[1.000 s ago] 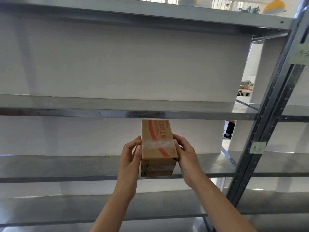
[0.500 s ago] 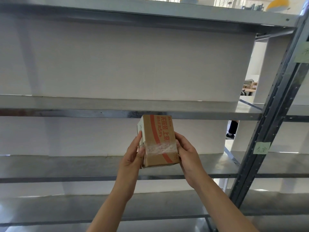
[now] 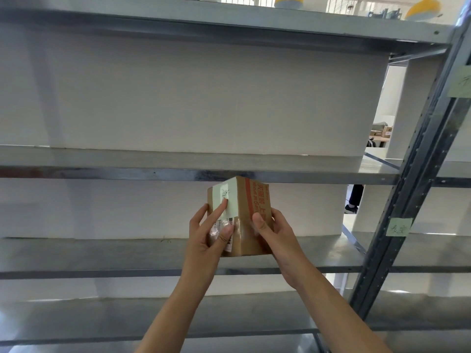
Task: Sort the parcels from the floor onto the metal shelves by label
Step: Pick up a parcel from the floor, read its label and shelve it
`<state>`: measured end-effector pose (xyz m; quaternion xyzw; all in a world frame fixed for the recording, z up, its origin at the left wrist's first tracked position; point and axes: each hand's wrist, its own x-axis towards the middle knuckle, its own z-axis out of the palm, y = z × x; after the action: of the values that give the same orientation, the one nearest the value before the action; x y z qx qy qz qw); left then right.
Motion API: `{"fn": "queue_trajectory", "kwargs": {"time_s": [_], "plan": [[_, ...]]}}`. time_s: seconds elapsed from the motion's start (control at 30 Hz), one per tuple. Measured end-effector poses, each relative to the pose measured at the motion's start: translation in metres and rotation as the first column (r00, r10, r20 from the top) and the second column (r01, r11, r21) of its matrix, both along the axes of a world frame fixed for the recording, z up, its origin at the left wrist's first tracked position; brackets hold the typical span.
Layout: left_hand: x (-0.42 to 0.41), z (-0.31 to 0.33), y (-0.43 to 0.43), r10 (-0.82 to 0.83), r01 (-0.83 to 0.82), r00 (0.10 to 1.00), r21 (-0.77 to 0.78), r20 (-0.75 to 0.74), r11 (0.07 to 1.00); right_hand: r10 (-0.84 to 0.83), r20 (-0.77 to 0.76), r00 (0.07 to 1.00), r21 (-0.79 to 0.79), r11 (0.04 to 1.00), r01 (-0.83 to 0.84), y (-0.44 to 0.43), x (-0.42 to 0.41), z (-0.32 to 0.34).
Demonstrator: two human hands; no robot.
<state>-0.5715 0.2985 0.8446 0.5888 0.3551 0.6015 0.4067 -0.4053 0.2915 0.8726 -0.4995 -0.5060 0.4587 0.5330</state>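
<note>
I hold a small brown cardboard parcel [image 3: 244, 215] with red print in front of the metal shelves [image 3: 178, 171], between two shelf levels. My left hand [image 3: 209, 238] grips its left face, fingers lying over a pale green label [image 3: 228, 197] and a barcode sticker. My right hand [image 3: 274, 235] grips its right face, thumb on the red print. The parcel is turned so one corner edge points at me. It hangs in the air above the lower shelf board [image 3: 127, 253].
A grey upright post [image 3: 407, 200] at the right carries a green handwritten note [image 3: 398, 226] and a second note [image 3: 461, 82] higher up. White wall panels back the shelves. Yellow objects [image 3: 421, 7] stand on the top shelf. Someone's foot [image 3: 351, 207] shows behind.
Both hands have rotated the parcel to the right, so the left face with the green label and barcode sticker now shows. The parcel stayed at about the same height.
</note>
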Motion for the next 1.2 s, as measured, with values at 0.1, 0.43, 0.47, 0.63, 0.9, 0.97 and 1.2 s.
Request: {"fn": "queue_trajectory", "kwargs": {"time_s": [0.1,0.43,0.47,0.63,0.9,0.97,1.2], "plan": [[0.004,0.005,0.0,0.028,-0.026,0.997,0.024,-0.076,0.999,0.009,0.005,1.0,-0.056,0.998,-0.008,0.002,0.002,-0.006],[0.0,0.015,-0.002,-0.03,0.025,0.994,-0.049,-0.105,0.998,0.088,-0.088,0.992,-0.156,0.983,-0.101,0.008,0.018,-0.018],[-0.002,0.015,0.0,-0.001,-0.004,0.993,-0.041,-0.118,0.999,0.096,-0.11,0.989,-0.148,0.983,-0.112,0.009,0.019,-0.019],[-0.013,0.011,0.009,0.053,-0.051,0.998,-0.092,0.027,0.994,0.195,-0.205,0.959,-0.054,0.976,-0.21,0.012,0.025,-0.021],[-0.024,0.002,0.02,-0.193,0.252,0.958,-0.301,0.213,0.92,0.361,-0.111,0.926,-0.078,0.926,-0.37,0.016,0.027,-0.012],[-0.025,0.002,0.02,-0.24,0.307,0.946,-0.36,0.22,0.881,0.379,-0.094,0.921,-0.127,0.913,-0.388,0.018,0.026,-0.013],[-0.017,-0.005,0.021,-0.203,0.328,0.917,-0.359,0.344,0.874,0.387,-0.088,0.918,-0.122,0.91,-0.395,0.027,0.024,-0.005]]}}
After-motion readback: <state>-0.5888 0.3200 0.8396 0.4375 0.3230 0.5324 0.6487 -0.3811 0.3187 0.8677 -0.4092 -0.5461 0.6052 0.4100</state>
